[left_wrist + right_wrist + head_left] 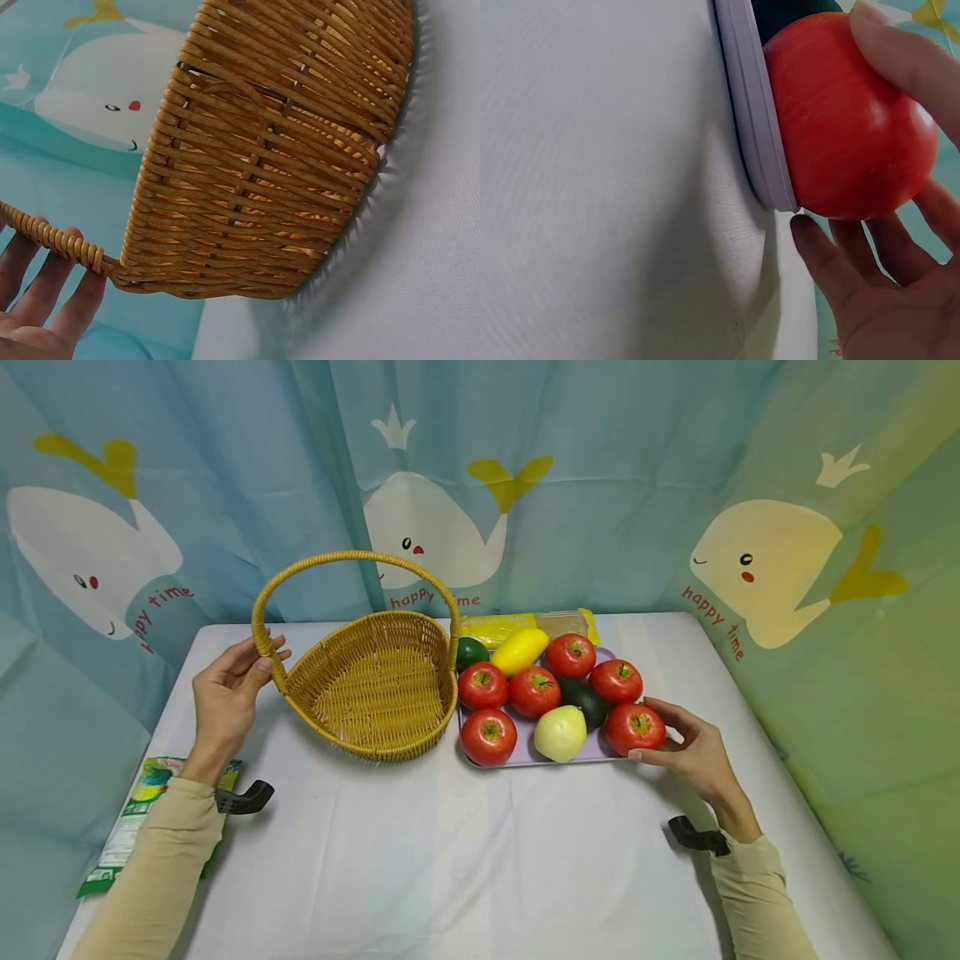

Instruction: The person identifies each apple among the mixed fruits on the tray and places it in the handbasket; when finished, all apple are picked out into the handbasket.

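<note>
At the left of the table a woven basket (378, 689) with a tall arched handle (356, 557) faces me with its opening. My left hand (231, 689) holds the lower left end of that handle between thumb and fingers; the left wrist view shows the fingers (45, 289) against it. Right of the basket, a pale purple tray (525, 753) bears several red apples, a pale pear (561, 734), a yellow oblong fruit (520, 651) and dark green fruit (583, 702). My right hand (697, 752) grips the apple (634, 729) at the tray's front right corner, thumb in front, fingers around its far side.
Behind the tray lies a yellow packet (495, 628). A green printed bag (123, 835) lies at the left table edge, partly under my left forearm. Curtains (600, 485) with whale prints hang close behind the white-covered table (450, 860) and along its sides.
</note>
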{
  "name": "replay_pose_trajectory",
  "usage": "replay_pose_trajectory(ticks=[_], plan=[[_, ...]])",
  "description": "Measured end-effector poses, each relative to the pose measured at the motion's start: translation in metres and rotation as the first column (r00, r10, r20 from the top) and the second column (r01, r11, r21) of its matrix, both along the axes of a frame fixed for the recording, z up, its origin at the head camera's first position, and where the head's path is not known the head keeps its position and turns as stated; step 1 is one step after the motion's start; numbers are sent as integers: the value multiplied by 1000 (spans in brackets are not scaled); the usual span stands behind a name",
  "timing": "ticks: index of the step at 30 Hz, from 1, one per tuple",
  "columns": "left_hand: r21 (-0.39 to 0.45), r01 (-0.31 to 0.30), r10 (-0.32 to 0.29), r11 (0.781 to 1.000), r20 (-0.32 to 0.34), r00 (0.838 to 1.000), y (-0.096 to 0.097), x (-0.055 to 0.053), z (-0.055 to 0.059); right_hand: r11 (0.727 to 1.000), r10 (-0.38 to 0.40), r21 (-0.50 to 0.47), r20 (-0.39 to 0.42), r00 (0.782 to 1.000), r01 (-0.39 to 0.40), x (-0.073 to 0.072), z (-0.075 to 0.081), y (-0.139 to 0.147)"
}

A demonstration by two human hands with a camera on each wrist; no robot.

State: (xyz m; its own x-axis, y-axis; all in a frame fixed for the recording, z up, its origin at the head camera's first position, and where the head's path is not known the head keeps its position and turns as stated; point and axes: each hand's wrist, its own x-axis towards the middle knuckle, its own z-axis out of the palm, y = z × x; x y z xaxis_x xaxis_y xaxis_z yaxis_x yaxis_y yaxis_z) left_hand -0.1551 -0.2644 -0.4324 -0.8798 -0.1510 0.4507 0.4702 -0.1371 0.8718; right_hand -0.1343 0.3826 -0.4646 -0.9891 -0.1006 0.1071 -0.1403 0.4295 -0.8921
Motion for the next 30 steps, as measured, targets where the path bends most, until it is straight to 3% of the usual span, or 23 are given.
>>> replay_pose_trajectory(ticks=[12, 21, 26, 30], plan=[[29, -6, 7, 1000, -23, 1000, 1, -1, -1, 995, -77, 59, 47, 996, 75, 5, 6, 2], [21, -9, 9, 1000, -28, 1000, 2, 0, -1, 999, -40, 10, -23, 999, 40, 8, 8, 3], [12, -11, 12, 1000, -29, 1000, 2, 0, -1, 997, -16, -77, -18, 1000, 15, 7, 12, 4], [8, -15, 16, 1000, -25, 1000, 2, 0, -1, 975, 13, -221, -10, 1000, -15, 6, 17, 4]])
